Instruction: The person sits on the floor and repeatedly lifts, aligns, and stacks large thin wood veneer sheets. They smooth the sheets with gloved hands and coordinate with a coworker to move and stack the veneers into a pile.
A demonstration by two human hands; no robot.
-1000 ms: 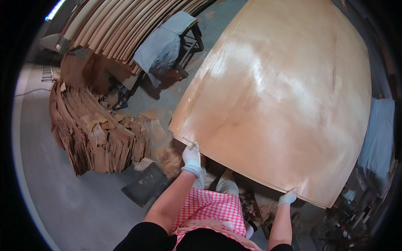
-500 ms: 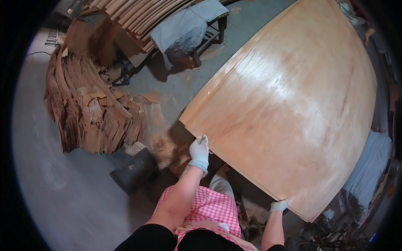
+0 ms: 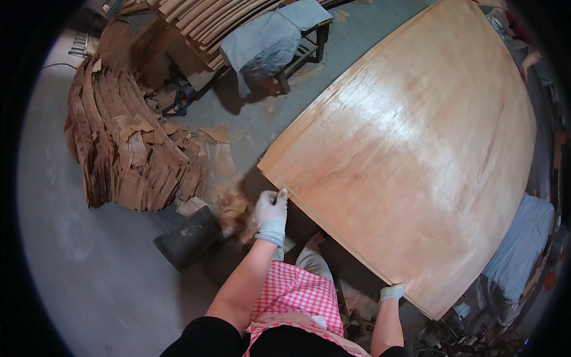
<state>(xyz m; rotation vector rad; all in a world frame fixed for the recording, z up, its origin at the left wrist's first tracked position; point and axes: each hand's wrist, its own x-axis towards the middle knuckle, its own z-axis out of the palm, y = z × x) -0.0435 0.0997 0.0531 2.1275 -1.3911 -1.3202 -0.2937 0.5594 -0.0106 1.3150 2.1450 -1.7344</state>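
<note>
A: Two gloved hands share one big veneer sheet point(image 3: 410, 154). The left hand point(image 3: 270, 209) pinches the near edge close to the sheet's left corner, fingers closed over it; the right hand point(image 3: 392, 291) grips the same edge far along toward the right. The sheet lies nearly flat in front of the person, reaching away over the concrete floor point(image 3: 83, 268).

B: How should the hold be kept?

A: I'd judge the wide spacing is right: a thin sheet this large will sag or fold if the hands draw together. Keep both at the same height so the edge stays straight, and move it slowly so air doesn't catch the far end.

B: Is the right grip secure?

A: Hard to say. That hand sits near the rim of the picture and only the knuckles show; it seems closed on the edge.

B: Anything to steer clear of?

A: The stack of veneer scraps point(image 3: 125, 154) to the left, and the cloth-draped bench point(image 3: 279, 35) beyond the left corner.
</note>
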